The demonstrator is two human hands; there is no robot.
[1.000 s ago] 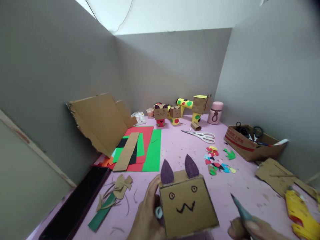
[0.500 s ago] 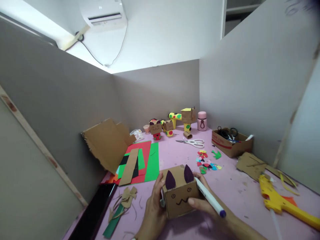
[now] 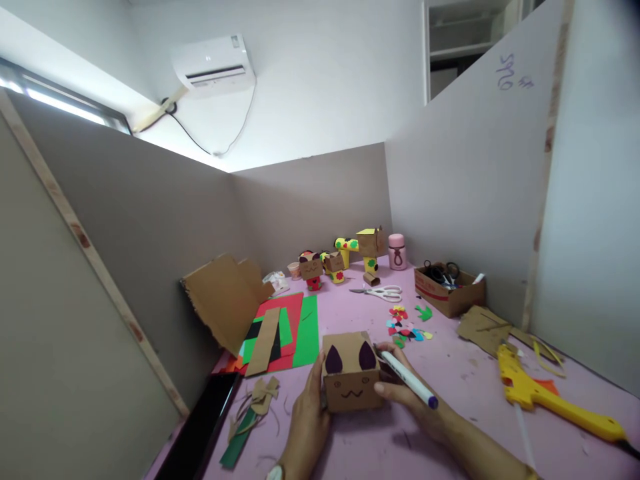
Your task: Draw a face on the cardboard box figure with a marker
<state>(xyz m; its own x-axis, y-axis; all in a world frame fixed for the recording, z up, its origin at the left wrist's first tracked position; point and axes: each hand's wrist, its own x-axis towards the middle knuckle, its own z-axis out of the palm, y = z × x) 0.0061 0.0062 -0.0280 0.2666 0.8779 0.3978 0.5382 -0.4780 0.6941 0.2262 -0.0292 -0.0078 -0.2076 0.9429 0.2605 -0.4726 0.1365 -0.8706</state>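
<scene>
Your left hand (image 3: 307, 417) has its fingers clamped on the left side of the box (image 3: 351, 372), which has come down since a second ago from near your face to rest on the pink bench (image 3: 465, 387), so the drawn face looks finished and the box is being steadied in place. The box sits mid-bench with its face and two purple ears toward you, long axis running left to right. Your right hand (image 3: 407, 393) touches its right side, fingers closed on a marker (image 3: 409, 380) that now lies slanted, capped end pointing lower right.
</scene>
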